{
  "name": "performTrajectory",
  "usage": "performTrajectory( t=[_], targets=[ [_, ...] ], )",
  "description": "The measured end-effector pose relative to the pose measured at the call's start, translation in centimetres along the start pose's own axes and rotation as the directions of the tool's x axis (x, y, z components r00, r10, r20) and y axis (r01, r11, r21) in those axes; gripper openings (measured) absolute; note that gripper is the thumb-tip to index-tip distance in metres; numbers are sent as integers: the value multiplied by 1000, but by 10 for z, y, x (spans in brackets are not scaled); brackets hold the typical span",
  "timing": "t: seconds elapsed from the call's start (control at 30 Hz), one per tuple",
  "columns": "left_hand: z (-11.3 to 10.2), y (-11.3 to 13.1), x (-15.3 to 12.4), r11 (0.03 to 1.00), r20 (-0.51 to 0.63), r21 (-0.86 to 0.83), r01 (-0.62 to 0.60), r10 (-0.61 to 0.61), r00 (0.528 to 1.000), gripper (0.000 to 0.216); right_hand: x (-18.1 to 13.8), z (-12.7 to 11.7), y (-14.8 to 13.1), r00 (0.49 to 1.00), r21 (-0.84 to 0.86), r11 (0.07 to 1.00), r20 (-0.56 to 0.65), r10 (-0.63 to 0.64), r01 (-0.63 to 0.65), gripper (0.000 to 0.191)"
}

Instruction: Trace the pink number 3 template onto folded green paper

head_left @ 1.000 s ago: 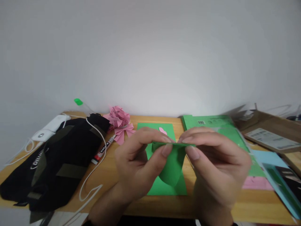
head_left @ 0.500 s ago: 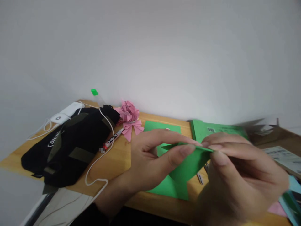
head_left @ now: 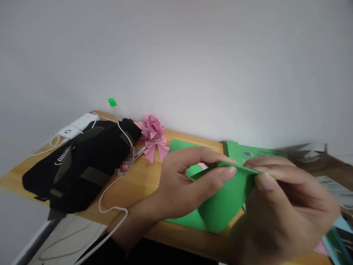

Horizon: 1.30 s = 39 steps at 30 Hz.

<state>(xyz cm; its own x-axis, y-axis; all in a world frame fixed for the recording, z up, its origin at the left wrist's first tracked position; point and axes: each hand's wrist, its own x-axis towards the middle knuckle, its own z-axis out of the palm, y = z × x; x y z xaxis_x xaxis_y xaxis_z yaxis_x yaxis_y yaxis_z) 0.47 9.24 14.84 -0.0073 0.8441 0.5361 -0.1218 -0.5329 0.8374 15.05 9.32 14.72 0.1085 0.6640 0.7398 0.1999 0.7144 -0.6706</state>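
Between my two hands is a curved piece of green paper [head_left: 224, 200], its folded upper edge facing me. My left hand [head_left: 187, 180] pinches that edge between thumb and forefinger. Further right along the same edge, my right hand [head_left: 292, 198] grips the paper with thumb and fingertips; its other fingers are curled in. Below and behind the held piece, a green sheet [head_left: 183, 219] lies on the wooden table [head_left: 135, 189], partly covered by my left hand. A bit of pink shows past my left fingers.
At left lie a black bag [head_left: 82, 165], a white power strip [head_left: 78, 125] and a white cable [head_left: 113, 209]. Pink folded paper shapes [head_left: 153, 129] and a marker [head_left: 132, 160] sit beyond. Green packs [head_left: 257, 151] and a cardboard box [head_left: 333, 165] stand at right.
Both hands have shifted slightly right with the green paper. The paper is tilted so more of its face shows. The camera view has moved a little.
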Motion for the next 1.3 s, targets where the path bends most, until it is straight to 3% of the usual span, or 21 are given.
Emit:
performTrajectory(
  t=[0.1, 0.23, 0.4, 0.63, 0.83, 1.17, 1.3],
  targets=[
    [2, -2, 2, 1000, 17, -6, 18, -18, 1000, 4, 1, 2, 4, 992, 120, 992, -114, 51, -37, 21],
    [4, -3, 2, 998, 36, -5, 59, -58, 998, 17, 1, 4, 6, 979, 181, 977, -148, 143, -116, 19],
    [7, -6, 1, 997, 3, 43, 61, -62, 998, 20, 2, 5, 6, 945, 204, 960, -225, 239, -194, 15],
    [9, -5, 4, 998, -28, -50, 44, -46, 999, 28, 3, 7, 5, 926, 187, 957, -268, 265, -219, 15],
    [5, 0, 7, 987, 33, -69, 146, -144, 989, 35, 0, 3, 5, 926, 200, 946, -231, 299, -256, 11],
    [2, -5, 7, 1000, 6, -7, 5, -5, 1000, 38, -1, 0, 6, 951, 172, 946, -97, 295, -276, 13],
    [5, -8, 6, 996, -25, -28, 81, -81, 996, 29, 0, 1, 7, 949, 156, 952, -136, 284, -263, 13]
  ],
)
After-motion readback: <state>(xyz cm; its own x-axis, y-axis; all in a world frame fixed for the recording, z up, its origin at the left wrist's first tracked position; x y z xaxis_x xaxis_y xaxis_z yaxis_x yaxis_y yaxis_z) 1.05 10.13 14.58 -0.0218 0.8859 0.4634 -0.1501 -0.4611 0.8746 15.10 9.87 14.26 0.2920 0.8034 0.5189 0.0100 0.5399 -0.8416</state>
